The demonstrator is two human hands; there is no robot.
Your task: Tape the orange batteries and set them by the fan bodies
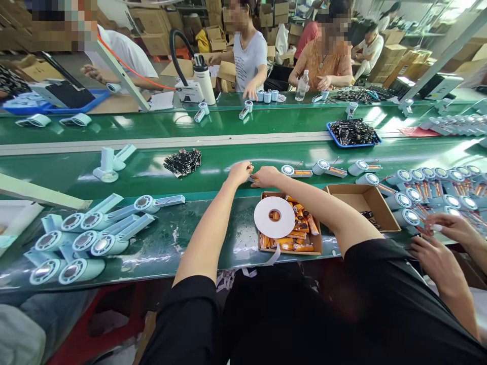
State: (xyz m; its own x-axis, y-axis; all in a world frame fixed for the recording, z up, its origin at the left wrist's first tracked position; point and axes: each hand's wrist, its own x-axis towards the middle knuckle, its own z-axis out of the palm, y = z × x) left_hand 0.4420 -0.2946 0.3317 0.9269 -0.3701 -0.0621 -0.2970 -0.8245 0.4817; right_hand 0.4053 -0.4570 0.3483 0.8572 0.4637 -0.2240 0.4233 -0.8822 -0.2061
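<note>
My left hand [239, 174] and my right hand [268, 176] meet over the green bench, just beyond an open cardboard box [318, 247]. The fingers of both hands are pinched together around a small, partly hidden piece [252, 179]. What it is, I cannot make out. Orange-wrapped cylindrical batteries [303, 248] fill the box under my right forearm. On top of them lies a roll of white tape [262, 215], its loose end [274, 256] hanging over the bench edge. Right of my right hand, a pale blue handheld fan body [288, 170] lies with its handle open.
Pale blue fan bodies [81, 271] cluster at left; many more [413, 195] lie at right beside another cardboard box [391, 218]. Black circuit boards [183, 162] lie beyond my hands, others in a blue tray [353, 146]. A co-worker's hands [437, 253] work at right; people sit opposite.
</note>
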